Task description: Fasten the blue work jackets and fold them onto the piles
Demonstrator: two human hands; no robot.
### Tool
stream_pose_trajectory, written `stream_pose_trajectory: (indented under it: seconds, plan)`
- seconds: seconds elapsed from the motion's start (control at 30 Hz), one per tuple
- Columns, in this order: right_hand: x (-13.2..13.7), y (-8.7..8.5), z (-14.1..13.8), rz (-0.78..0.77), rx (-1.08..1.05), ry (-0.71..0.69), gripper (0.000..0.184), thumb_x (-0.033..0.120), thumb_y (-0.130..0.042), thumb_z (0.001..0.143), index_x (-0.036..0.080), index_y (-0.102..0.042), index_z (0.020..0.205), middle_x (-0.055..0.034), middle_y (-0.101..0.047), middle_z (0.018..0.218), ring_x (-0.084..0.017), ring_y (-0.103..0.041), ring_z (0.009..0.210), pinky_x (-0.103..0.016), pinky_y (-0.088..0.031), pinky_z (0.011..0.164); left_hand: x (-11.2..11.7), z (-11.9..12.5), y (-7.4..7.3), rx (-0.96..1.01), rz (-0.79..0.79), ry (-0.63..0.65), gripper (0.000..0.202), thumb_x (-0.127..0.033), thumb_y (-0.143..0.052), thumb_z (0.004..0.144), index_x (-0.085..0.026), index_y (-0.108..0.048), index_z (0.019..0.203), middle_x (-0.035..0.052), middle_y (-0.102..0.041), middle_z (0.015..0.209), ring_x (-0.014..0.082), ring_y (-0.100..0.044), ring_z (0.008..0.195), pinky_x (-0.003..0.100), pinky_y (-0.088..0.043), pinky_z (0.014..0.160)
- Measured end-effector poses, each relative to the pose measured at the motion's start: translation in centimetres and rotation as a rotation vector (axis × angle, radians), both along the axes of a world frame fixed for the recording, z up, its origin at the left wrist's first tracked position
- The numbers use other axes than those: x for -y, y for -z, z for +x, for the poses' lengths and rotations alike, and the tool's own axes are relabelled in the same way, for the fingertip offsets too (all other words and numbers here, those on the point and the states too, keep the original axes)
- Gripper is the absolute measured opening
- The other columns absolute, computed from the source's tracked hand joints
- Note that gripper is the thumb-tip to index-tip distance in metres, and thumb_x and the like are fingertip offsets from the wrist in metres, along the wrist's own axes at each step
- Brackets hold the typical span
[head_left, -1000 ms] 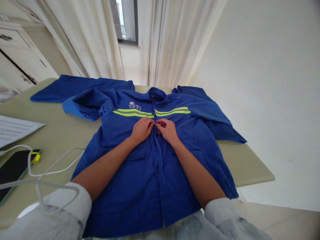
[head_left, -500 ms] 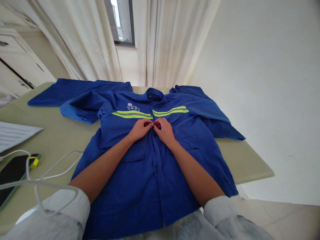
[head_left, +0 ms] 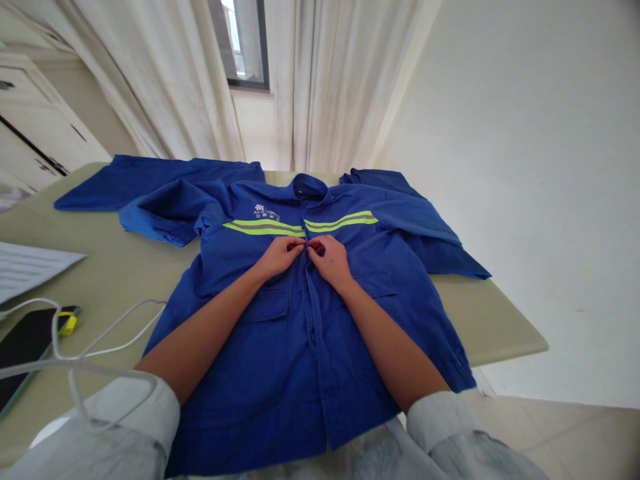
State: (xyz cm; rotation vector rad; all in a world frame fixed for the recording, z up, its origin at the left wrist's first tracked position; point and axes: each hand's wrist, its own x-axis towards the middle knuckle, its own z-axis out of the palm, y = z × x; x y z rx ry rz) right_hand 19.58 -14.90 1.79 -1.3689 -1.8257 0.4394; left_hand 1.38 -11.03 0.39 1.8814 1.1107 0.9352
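A blue work jacket (head_left: 280,347) with yellow-green reflective stripes lies front up on a pale green table (head_left: 125,273), its collar toward the window. My left hand (head_left: 278,256) and my right hand (head_left: 327,259) meet at the front placket just below the stripes. Both hands pinch the fabric edges there, fingertips touching. Whatever small thing sits between the fingers is hidden. The sleeves spread out to the left and right.
A sheet of paper (head_left: 30,267) lies at the left edge, with a dark phone (head_left: 25,340) and a white cable (head_left: 105,333) in front of it. The table's right edge (head_left: 510,320) drops off to a tiled floor. Curtains and a window stand behind.
My hands have stayed at the same spot on the placket, with only small finger movements. The view has shifted slightly.
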Motion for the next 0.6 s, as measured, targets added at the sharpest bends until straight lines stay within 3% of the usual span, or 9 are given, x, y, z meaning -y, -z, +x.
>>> stream_pose_trajectory:
  seconds: [0.17, 0.37, 0.6]
  plan:
    - [0.0, 0.1, -0.1, -0.020, 0.003, 0.046, 0.014, 0.033, -0.076, 0.088, 0.021, -0.075, 0.094, -0.0047, -0.074, 0.094, -0.018, -0.069, 0.078, -0.030, -0.055, 0.077, 0.7, 0.2, 0.0, -0.126, 0.098, -0.073, 0.023, -0.026, -0.064, 0.091, -0.018, -0.081, 0.104, 0.0062, -0.081, 0.093, 0.0209, -0.072, 0.079, 0.033, -0.057, 0.075]
    - [-0.5, 0.7, 0.2, -0.066, -0.026, 0.155, 0.004, 0.023, -0.069, 0.083, 0.021, -0.072, 0.083, -0.0014, -0.074, 0.081, -0.018, -0.067, 0.072, -0.030, -0.054, 0.074, 1.9, 0.5, -0.6, -0.274, 0.296, -0.140, 0.021, -0.029, -0.061, 0.095, -0.020, -0.079, 0.098, 0.0057, -0.076, 0.091, 0.0204, -0.068, 0.080, 0.032, -0.054, 0.076]
    - [-0.6, 0.7, 0.2, -0.017, -0.112, 0.037, 0.011, 0.024, -0.065, 0.085, 0.020, -0.073, 0.091, -0.0025, -0.074, 0.087, -0.017, -0.066, 0.072, -0.029, -0.054, 0.074, 2.3, 0.6, -0.8, -0.341, 0.363, -0.125, 0.021, -0.026, -0.058, 0.098, -0.021, -0.079, 0.099, 0.0056, -0.074, 0.092, 0.0216, -0.068, 0.085, 0.033, -0.053, 0.081]
